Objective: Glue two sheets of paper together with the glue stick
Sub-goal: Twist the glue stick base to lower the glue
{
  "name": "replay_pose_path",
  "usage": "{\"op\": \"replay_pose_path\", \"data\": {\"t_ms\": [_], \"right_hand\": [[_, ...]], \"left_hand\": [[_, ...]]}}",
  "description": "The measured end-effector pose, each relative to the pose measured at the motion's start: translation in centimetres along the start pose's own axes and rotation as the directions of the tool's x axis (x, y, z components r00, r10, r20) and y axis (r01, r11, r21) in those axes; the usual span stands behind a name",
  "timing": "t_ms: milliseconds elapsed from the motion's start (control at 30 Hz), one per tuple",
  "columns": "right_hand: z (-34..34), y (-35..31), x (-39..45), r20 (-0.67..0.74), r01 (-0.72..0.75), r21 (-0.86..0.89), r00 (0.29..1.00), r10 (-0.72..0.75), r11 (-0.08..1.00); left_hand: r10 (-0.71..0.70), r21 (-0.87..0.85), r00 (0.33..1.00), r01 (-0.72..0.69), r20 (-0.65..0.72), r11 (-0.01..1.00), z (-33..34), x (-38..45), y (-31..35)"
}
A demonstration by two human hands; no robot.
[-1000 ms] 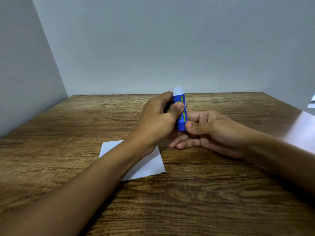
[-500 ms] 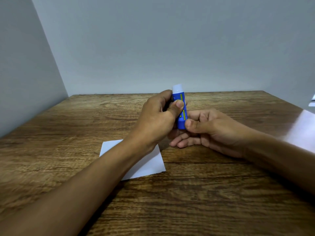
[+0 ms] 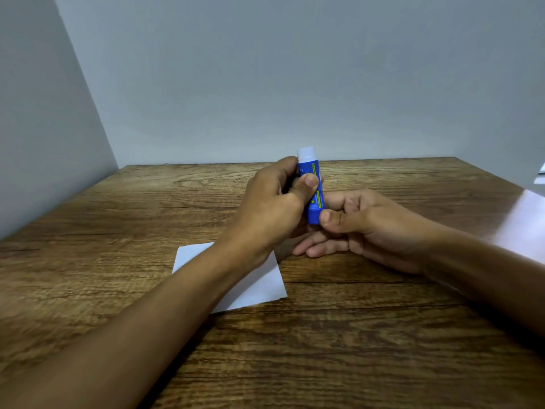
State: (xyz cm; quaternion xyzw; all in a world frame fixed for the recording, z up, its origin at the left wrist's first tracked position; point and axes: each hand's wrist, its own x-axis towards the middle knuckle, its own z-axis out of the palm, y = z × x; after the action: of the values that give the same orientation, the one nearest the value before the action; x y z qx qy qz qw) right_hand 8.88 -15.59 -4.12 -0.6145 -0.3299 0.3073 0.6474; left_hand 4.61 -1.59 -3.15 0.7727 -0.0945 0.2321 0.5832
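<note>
A blue glue stick (image 3: 315,199) with a white top end stands upright above the middle of the wooden table (image 3: 147,202). My left hand (image 3: 271,208) wraps around its upper body, thumb across the label. My right hand (image 3: 362,225) pinches its lower end between thumb and fingers. White paper (image 3: 259,284) lies flat on the table under my left forearm, partly hidden by it; I cannot tell whether it is one sheet or two.
Grey walls close the table at the back and on the left. The table's right edge runs past my right forearm, with a bright pale surface (image 3: 528,214) beyond it.
The glue stick and both hands have stayed nearly in place. My left thumb has shifted slightly higher on the tube.
</note>
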Motion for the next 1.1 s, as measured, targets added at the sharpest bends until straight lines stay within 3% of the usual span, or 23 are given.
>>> {"op": "replay_pose_path", "data": {"t_ms": [167, 367, 467, 533, 633, 700, 833, 1000, 1067, 1100], "right_hand": [[0.3, 0.3, 0.3, -0.129, 0.011, -0.047, 0.992, -0.017, 0.999], [0.6, 0.3, 0.3, -0.12, 0.051, -0.085, 0.991, -0.061, 0.995], [0.9, 0.0, 0.0, -0.237, 0.111, -0.227, 0.957, -0.165, 0.968], [0.5, -0.5, -0.3, -0.356, 0.163, -0.435, 0.872, -0.336, 0.885], [-0.6, -1.7, -1.0, -0.308, 0.091, -0.84, 0.73, -0.61, 0.534], [-1.2, -2.2, -1.3, -0.216, -0.029, -0.951, 0.776, -0.592, 0.309], [-2.1, -2.0, -1.3, -0.16, -0.124, -0.985, 0.925, -0.344, 0.123], [-2.6, -2.0, -1.4, -0.196, -0.184, -0.979, 0.968, -0.154, 0.084], [-2.6, -1.9, -1.4, -0.208, -0.188, -0.975, 0.957, -0.204, 0.115], [-2.5, -1.9, -1.4, -0.229, -0.184, -0.966, 0.935, -0.27, 0.183]], "left_hand": [[0.019, 0.032, 1.0, -0.018, -0.003, 0.999, 0.0, -0.1, 0.1], [0.021, -0.017, 1.0, -0.021, -0.015, 1.0, -0.2, 0.2, -0.1], [0.0, -0.088, 1.0, -0.003, -0.028, 0.996, -0.5, 0.4, 0.1], [-0.023, -0.142, 0.999, 0.019, -0.026, 0.99, -0.6, 0.5, 0.2], [-0.043, -0.183, 0.999, 0.043, 0.003, 0.982, -0.6, 0.6, 0.1], [-0.046, -0.113, 0.999, 0.046, 0.011, 0.992, -0.7, 0.5, 0.1], [-0.04, 0.129, 0.999, 0.044, -0.034, 0.991, -0.9, 0.6, -0.2], [-0.046, 0.212, 0.999, 0.049, -0.021, 0.976, -1.1, 0.7, -0.6], [-0.048, 0.225, 0.999, 0.049, -0.009, 0.973, -1.0, 0.6, -0.7], [-0.048, 0.229, 0.999, 0.048, -0.004, 0.972, -1.0, 0.5, -0.7]]}}
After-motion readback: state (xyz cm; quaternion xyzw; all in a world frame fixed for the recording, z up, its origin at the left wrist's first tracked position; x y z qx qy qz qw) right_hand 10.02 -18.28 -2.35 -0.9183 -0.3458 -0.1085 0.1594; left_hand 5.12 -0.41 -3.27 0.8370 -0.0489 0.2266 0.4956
